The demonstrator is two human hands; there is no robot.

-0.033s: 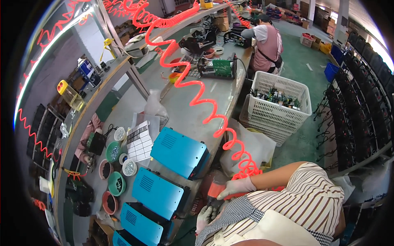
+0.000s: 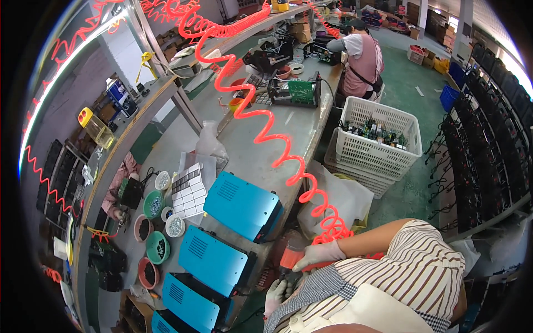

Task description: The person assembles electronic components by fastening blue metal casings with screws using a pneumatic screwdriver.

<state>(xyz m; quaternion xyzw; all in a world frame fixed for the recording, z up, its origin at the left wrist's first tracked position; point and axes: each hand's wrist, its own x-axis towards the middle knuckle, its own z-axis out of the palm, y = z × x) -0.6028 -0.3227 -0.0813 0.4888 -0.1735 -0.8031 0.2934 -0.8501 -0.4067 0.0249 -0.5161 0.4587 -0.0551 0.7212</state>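
Observation:
My right hand (image 2: 322,253), in a pale glove, is wrapped round a red air screwdriver (image 2: 290,258) by the bench's front edge. A red coiled air hose (image 2: 284,158) runs down towards it from overhead. Just below the tool's dark tip is my left hand (image 2: 275,296), also gloved, its fingers curled together. What those fingers hold is too small and partly hidden to name. Left of my hands, several blue vented metal casings (image 2: 242,204) lie in a slanting row along the bench (image 2: 252,158).
Bowls of screws and small parts (image 2: 158,248) stand beyond the casings, beside a gridded sheet (image 2: 190,191). A white crate (image 2: 383,158) of circuit boards stands on the floor. Farther off sits a co-worker (image 2: 360,66); another person's sleeve (image 2: 123,177) shows across the bench. Black units (image 2: 488,139) line the right side.

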